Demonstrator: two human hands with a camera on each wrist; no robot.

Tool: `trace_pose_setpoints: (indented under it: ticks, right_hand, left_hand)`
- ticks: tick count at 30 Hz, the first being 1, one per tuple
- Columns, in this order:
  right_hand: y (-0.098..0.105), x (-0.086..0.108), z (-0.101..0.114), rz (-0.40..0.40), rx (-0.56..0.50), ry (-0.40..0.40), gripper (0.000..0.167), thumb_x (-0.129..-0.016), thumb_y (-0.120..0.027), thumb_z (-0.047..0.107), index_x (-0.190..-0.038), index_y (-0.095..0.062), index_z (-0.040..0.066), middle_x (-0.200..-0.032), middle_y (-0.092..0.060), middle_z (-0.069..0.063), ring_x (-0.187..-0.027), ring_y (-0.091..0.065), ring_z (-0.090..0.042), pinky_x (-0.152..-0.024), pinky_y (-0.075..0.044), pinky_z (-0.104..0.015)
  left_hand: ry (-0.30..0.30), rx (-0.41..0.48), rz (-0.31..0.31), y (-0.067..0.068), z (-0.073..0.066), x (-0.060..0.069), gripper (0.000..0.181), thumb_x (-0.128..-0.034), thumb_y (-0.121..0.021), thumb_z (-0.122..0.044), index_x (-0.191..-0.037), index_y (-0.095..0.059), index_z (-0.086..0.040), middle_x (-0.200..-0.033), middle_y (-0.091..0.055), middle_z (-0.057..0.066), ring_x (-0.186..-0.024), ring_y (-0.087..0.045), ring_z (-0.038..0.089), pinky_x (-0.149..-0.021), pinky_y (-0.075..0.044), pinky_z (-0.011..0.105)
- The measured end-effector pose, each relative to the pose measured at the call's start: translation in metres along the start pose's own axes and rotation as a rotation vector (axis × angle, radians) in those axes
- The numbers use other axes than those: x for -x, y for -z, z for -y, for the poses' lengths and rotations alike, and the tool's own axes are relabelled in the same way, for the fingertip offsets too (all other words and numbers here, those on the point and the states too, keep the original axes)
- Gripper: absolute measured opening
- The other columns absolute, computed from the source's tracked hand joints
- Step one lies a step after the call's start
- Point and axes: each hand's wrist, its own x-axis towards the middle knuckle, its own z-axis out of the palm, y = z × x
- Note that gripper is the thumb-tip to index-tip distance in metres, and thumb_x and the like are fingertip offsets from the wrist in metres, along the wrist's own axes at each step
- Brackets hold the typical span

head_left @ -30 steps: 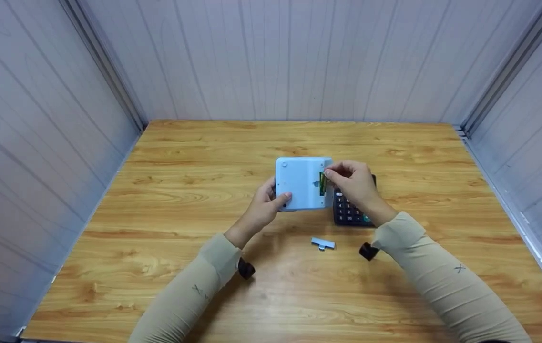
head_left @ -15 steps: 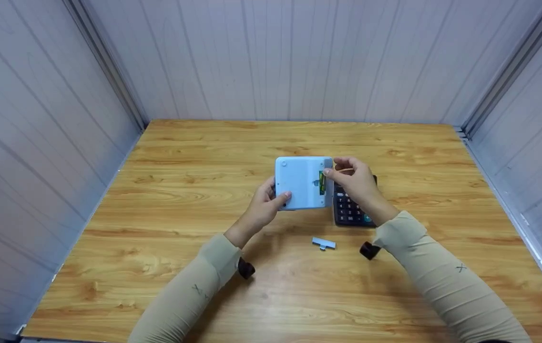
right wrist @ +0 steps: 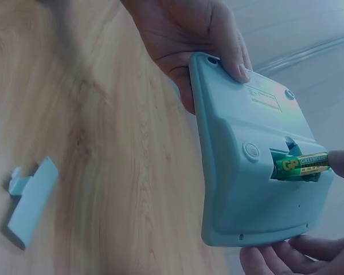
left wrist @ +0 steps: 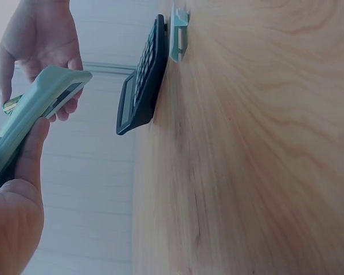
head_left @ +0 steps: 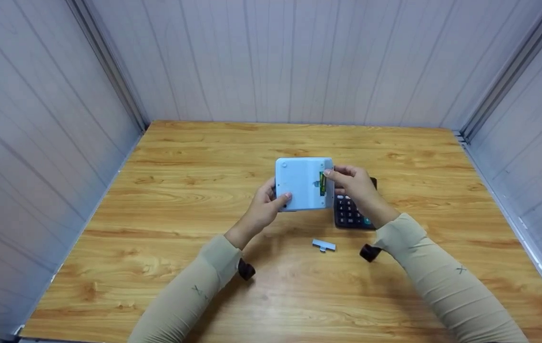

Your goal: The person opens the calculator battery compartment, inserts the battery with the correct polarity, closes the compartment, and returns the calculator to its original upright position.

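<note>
A light blue calculator (head_left: 299, 183) is held up with its back showing and its battery compartment uncovered. My left hand (head_left: 266, 205) grips its left side, the thumb lying on the back. In the right wrist view a green GP battery (right wrist: 301, 165) sits tilted in the compartment, one end sticking out. My right hand (head_left: 354, 186) presses that end with the thumb, while its other fingers lie against the calculator's right edge and underside, so battery and calculator are pinched together. The small light blue battery cover (head_left: 323, 245) lies on the table below the calculator.
A black calculator (head_left: 349, 214) lies keys up on the wooden table (head_left: 180, 200), partly hidden by my right hand. White panelled walls (head_left: 271, 62) stand at the back and both sides.
My right fingers have shifted from near the battery's upper end to the calculator's right edge, with the thumb still at the battery. The left hand keeps its hold; the cover stays put.
</note>
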Motion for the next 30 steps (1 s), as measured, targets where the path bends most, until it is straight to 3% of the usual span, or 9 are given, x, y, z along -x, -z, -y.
trace_pose_setpoints:
  ticks: [6, 13, 30]
  right_hand:
    - [-0.003, -0.002, -0.003, -0.016, -0.019, -0.025, 0.065, -0.107, -0.068, 0.036, -0.155, -0.051, -0.003, -0.153, -0.056, -0.021, -0.133, -0.061, -0.031, -0.117, -0.053, -0.043]
    - [-0.006, -0.002, -0.006, -0.039, -0.013, 0.006, 0.061, -0.107, -0.068, 0.033, -0.152, -0.055, -0.005, -0.148, -0.059, -0.021, -0.122, -0.065, -0.026, -0.111, -0.056, -0.041]
    - [-0.004, -0.003, -0.014, -0.069, -0.031, -0.017, 0.056, -0.106, -0.071, 0.029, -0.149, -0.058, -0.004, -0.147, -0.060, -0.022, -0.127, -0.066, -0.031, -0.114, -0.057, -0.049]
  left_hand:
    - [-0.012, -0.014, 0.002, 0.002, 0.003, 0.001, 0.050, -0.1115, -0.054, -0.003, -0.160, -0.043, 0.002, -0.153, -0.060, 0.025, -0.139, -0.064, 0.037, -0.109, -0.060, 0.050]
    - [-0.017, -0.025, 0.003, 0.002, 0.002, 0.001, 0.051, -0.1113, -0.055, -0.003, -0.160, -0.042, 0.003, -0.152, -0.061, 0.026, -0.138, -0.064, 0.038, -0.107, -0.061, 0.050]
    - [0.000, -0.046, 0.027, 0.002, 0.006, 0.000, 0.050, -0.1118, -0.055, -0.004, -0.160, -0.044, 0.001, -0.153, -0.060, 0.025, -0.139, -0.063, 0.038, -0.108, -0.061, 0.050]
